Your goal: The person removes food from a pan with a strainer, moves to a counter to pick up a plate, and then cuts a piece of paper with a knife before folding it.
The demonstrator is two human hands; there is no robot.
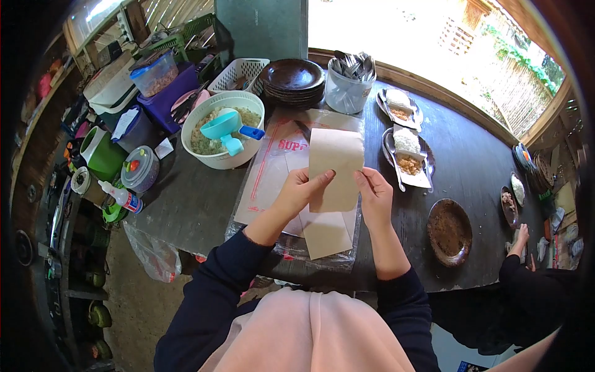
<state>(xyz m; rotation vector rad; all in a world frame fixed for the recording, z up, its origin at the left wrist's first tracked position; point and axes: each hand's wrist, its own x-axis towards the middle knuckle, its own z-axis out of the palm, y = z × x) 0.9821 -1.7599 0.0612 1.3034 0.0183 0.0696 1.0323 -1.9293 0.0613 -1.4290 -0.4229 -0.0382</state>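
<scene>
A sheet of brown paper [335, 149] is held up between my two hands over the table. My left hand [304, 187] grips its lower left side, thumb on top. At the right edge, the fingers of my right hand [375, 188] pinch the same sheet. Below it, more brown paper [327, 235] lies on a clear plastic bag with red print [263, 164]. To the left stands a white tub [224, 160] of food, with a turquoise scoop [222, 127] and a blue handle on top. Two plates [388, 144] with white rice and brown food on paper sit to the right.
A brown plate [449, 232] lies right of my arm. Stacked dark plates [291, 77] and a clear bucket of cutlery [350, 90] stand at the back. Containers and a lidded tub [144, 170] crowd the left. Another person's hand [522, 235] is at far right.
</scene>
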